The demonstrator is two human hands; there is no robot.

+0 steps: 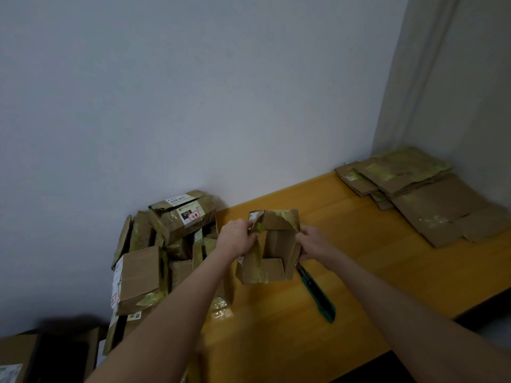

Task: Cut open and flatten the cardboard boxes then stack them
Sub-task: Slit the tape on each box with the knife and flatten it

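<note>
An opened small cardboard box (276, 244) with yellowish tape is held over the yellow table (345, 258), its flaps spread and its inside showing. My left hand (236, 239) grips the box's left wall and a taped flap. My right hand (311, 241) grips the right wall. A green and black utility knife (318, 297) lies on the table just below the box, near my right wrist. Flattened cardboard boxes (414, 189) lie stacked at the table's far right corner.
A pile of several taped, unopened boxes (166, 244) fills a larger carton at the table's left end against the wall. Another carton (33, 357) sits at the bottom left. The table's front edge runs diagonally at the lower right.
</note>
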